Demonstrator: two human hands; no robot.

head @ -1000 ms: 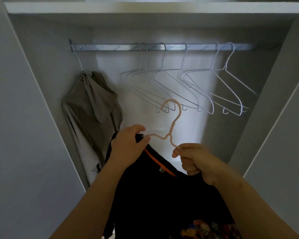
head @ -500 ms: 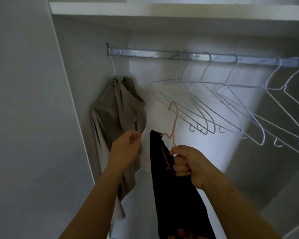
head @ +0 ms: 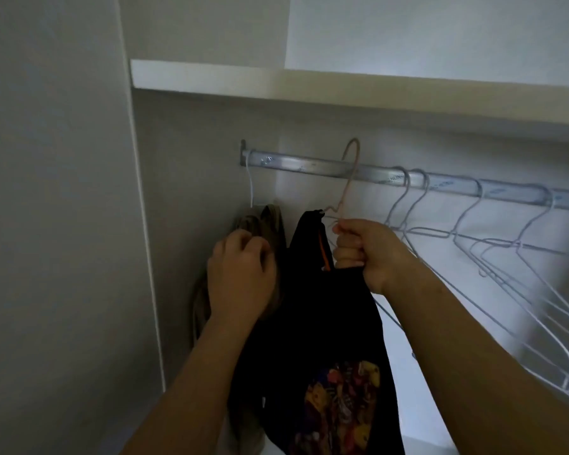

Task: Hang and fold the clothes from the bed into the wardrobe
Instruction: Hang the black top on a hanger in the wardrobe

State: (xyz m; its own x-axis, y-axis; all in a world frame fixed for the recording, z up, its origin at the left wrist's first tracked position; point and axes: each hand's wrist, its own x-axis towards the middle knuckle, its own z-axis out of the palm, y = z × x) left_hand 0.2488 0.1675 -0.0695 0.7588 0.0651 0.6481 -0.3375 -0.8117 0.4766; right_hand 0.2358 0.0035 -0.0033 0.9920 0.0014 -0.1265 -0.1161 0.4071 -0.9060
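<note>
1. The pink hanger [head: 349, 178] carrying the black shirt [head: 316, 307] is held straight up out of the right hand [head: 365, 254]. Its long axis is near vertical, and the hook tip is just above the rail [head: 303, 164].
2. The hook is seen crossing the rail line. Whether it is already over the rail or just in front of it cannot be told. Judgement: the next move depends on this clearance, a short push away and then a drop.
3. The right hand is clamped as a fist on the hanger neck, with shirt fabric bunched under it. It is the nearer hand to the rail.
4. The shirt hangs edge-on below the fist. It is black, with an orange strip at the neck and a colourful print low down.
5. The left hand [head: 240, 277] is apart from the right, on the other side of the shirt. Its fingers are curled against the olive garment [head: 271, 221]; gripping or only pushing cannot be told.
6. The olive garment hangs on a white hanger just beyond the left hand.
7. Bare white hangers [head: 506, 274] hang beyond the right hand, with a free rail gap above the fist.
</note>
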